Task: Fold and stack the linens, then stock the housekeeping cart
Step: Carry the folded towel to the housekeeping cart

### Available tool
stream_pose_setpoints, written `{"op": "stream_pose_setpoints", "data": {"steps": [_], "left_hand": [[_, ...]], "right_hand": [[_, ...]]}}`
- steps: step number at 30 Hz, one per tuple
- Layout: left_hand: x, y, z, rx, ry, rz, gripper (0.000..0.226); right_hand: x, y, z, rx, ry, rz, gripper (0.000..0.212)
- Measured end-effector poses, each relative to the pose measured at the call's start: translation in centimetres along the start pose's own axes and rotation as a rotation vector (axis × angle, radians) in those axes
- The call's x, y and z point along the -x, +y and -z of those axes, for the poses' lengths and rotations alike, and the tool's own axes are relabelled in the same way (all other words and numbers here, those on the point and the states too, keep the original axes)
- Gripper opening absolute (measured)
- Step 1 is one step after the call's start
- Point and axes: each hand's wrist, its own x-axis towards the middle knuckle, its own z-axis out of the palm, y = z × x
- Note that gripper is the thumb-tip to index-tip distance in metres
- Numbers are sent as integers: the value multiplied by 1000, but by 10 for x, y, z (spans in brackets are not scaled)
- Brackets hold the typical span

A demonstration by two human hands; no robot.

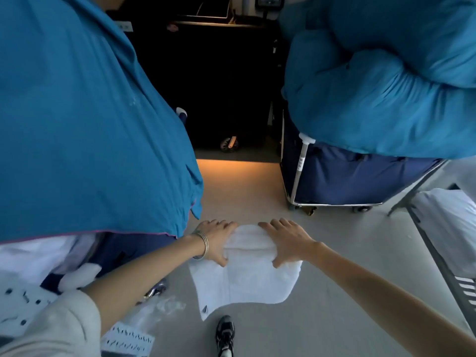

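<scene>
I was mid-fold on a white towel [244, 276], held out in front of me above the grey floor [334, 253], with my sneaker [225, 333] at six o'clock below it. My left hand [215, 242] pinched the top fold's left edge, thumb under and fingers over; my right hand [288, 242] gripped the right edge the same way. The lower part hung loose toward six o'clock. A laundry cart [347, 181] heaped with blue linen [386, 86] stood at two o'clock. Next, I judged, the fold needed squaring at both edges before bringing it down over the hanging half.
</scene>
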Motion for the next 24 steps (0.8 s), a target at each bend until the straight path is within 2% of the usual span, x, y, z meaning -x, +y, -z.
{"op": "stream_pose_setpoints", "data": {"steps": [10,18,24], "left_hand": [[-119,-114,66,-59,52,-34,88],[-198,-165,75,7,-34,-35,91],[-275,-199,93,82,-90,13,96]], "right_hand": [[-144,56,59,23,71,-49,104],[-230,101,67,-14,-18,-3,107],[-303,157,81,-50,-71,33,101]]}}
